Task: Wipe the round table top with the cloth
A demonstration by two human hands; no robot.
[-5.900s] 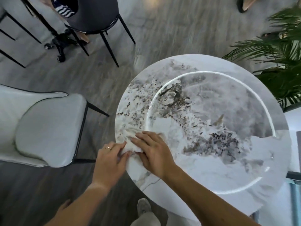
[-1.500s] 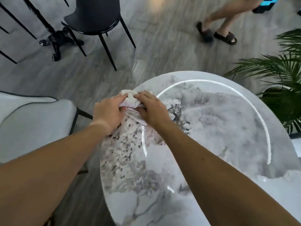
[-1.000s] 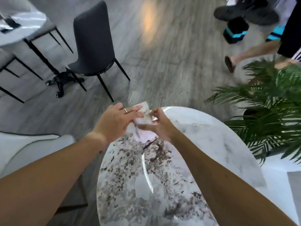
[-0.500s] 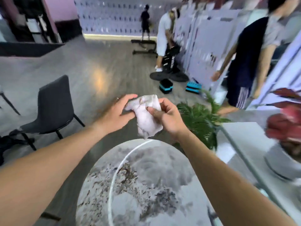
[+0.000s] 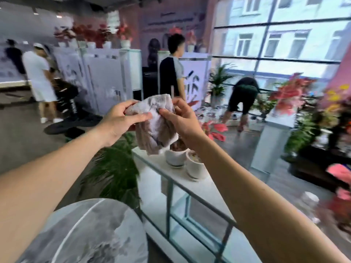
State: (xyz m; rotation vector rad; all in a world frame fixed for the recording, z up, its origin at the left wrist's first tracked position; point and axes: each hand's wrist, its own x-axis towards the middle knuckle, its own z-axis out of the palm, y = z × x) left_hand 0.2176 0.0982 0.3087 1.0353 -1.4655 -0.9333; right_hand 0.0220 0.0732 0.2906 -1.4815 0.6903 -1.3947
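Both arms stretched forward and up toward frame centre. Left hand (image 5: pixel 119 120) pinching the cloth (image 5: pixel 154 123) at its upper left edge, thumb over fingers. Right hand (image 5: pixel 183 118) gripping the upper right edge, thumb pressed on the front. Cloth held in the air at centre, crumpled, hanging down between the hands. Table (image 5: pixel 89 234) at lower left, well below, apart from cloth. Two white pots (image 5: pixel 195 165) just below the cloth on a ledge.
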